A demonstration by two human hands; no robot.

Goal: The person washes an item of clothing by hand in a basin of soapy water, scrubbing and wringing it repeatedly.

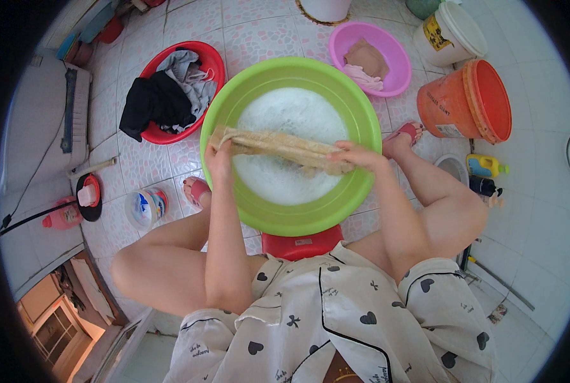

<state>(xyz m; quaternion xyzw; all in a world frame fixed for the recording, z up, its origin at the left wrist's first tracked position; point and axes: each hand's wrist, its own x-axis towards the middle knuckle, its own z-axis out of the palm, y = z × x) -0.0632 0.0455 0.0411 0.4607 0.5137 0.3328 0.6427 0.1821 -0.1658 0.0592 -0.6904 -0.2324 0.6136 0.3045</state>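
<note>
A large green plastic basin (289,222) stands before me, holding white sudsy water (292,112). Across it stretches a wet tan cloth (280,146), held at both ends above the suds. My left hand (220,160) grips its left end near the basin's left wall, thumb on top. At the right end, my right hand (359,155) has its fingers on the cloth, near the right wall. Folds of the cloth hang low beside the right hand; whether they touch the water is not clear.
Dark and grey clothes (165,98) fill a red basin (218,62) at the upper left. A pink basin (404,62) holds tan and pink cloths. Orange (447,103) and white (442,38) buckets stand right. A small white tub (139,210) is by my left foot; a red stool (301,244) is beneath me.
</note>
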